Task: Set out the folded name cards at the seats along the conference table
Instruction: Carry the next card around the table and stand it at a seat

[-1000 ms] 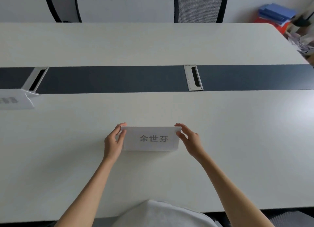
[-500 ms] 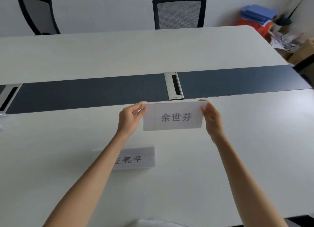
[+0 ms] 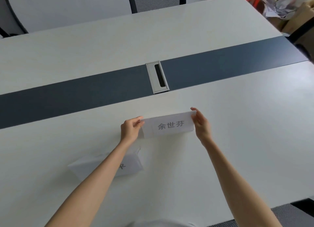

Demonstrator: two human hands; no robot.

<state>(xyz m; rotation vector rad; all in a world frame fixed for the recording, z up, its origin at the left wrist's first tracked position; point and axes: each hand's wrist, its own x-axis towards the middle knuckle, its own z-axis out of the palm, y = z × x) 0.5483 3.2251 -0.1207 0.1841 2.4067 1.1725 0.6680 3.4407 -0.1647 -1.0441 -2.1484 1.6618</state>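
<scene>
Head view: the left hand and right hand each pinch an end of a folded name card over the white counter, near its dark centre strip; a second card lies nearer, partly under the left forearm.

both hands — left hand, right hand — pinch the name card ends.
</scene>
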